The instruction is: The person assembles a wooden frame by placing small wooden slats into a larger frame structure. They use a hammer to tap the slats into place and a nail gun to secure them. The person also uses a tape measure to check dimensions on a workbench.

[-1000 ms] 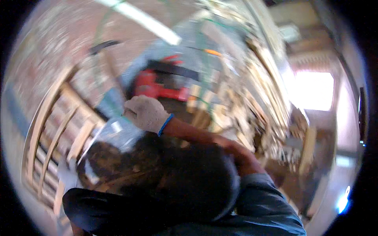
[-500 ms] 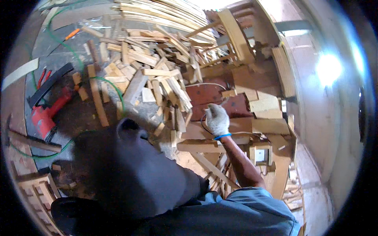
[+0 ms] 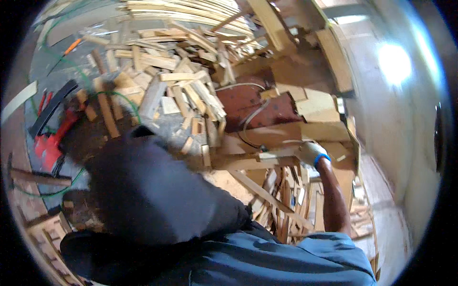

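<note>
My right hand (image 3: pixel 312 154), in a whitish glove with a blue band at the wrist, is over the right end of the brown wooden bench. Its fingers are curled and blurred, closed on what looks like a pale strip of wood (image 3: pixel 280 154) reaching left across the bench edge. Close to the strip's left end, a pale cable (image 3: pixel 252 119) runs in a loop over a dark red-brown board (image 3: pixel 243 102). My left hand does not show; dark cloth (image 3: pixel 162 186) fills much of the lower left.
Many short wood offcuts (image 3: pixel 183 90) lie heaped on the floor, with long strips (image 3: pixel 181 12) behind. A red power tool (image 3: pixel 47 148), a green hose (image 3: pixel 129 100) and an orange-handled screwdriver (image 3: pixel 72 46) are at left. More scraps (image 3: pixel 291 190) sit below the bench; a pale wall (image 3: pixel 377 109) stands right.
My right hand has moved right and slightly down, away from the cable and red-brown board. The pale strip now shows at its fingers. The whole view has shifted a little.
</note>
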`<state>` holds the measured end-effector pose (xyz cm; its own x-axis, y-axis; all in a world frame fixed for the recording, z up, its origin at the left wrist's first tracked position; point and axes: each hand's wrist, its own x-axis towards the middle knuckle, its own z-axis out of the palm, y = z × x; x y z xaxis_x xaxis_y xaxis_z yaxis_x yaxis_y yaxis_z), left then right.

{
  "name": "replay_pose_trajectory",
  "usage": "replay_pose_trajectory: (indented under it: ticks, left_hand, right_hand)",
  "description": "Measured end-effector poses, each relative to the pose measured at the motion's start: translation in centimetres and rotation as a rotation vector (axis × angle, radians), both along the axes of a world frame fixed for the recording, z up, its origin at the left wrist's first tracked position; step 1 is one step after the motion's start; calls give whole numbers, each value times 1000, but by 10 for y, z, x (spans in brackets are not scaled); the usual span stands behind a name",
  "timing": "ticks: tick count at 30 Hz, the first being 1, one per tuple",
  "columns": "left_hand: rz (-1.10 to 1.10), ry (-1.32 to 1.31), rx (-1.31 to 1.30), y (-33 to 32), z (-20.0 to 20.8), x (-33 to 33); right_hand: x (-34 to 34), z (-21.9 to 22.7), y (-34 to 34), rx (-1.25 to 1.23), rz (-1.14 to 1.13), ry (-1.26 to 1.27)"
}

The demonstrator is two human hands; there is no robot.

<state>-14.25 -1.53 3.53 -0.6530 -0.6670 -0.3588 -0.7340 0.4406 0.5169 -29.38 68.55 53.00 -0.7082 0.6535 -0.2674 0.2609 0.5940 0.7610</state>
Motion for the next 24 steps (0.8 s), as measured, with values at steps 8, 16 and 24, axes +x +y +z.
replay_pose_trajectory:
  ticks: [8, 16, 24]
  left_hand:
    - [53, -88, -159, -15, 6, 26]
    - [187, 15, -417, -36, -42, 131]
    - [237, -33, -321, -18, -3, 61]
  right_hand:
    - [-46, -153, -61, -481, 329, 268]
    - [-127, -375, -402, -1296, 1056, -121]
    - [-140, -454, -519, -1383, 1328, -397]
